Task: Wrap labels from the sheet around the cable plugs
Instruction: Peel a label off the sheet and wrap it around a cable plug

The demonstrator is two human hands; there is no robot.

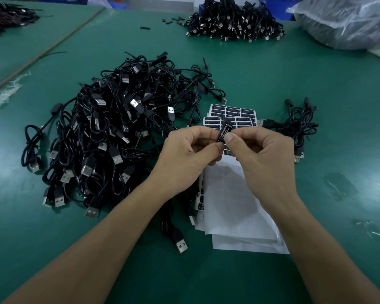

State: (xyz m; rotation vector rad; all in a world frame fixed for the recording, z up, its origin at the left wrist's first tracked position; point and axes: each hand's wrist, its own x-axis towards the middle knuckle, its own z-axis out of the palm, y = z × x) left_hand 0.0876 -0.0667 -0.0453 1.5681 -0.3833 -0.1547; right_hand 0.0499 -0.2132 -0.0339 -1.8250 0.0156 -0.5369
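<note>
Nearest, blank backing sheets (235,216) lay on green table (272,84); above them left hand (184,156) and right hand (266,154) pinched small black plug (223,133), label wrapped on it; behind, label sheet (233,116); left, big cable pile (119,128); right, small cable bunch (294,126); farthest, second pile (235,20).

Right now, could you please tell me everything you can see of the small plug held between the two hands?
The plug is a small black oblong piece, tilted, its far end pointing up and away. A black label with white print lies along its visible face. The left hand and right hand pinch it between fingers, above the label sheet. Its cable is hidden.
</note>
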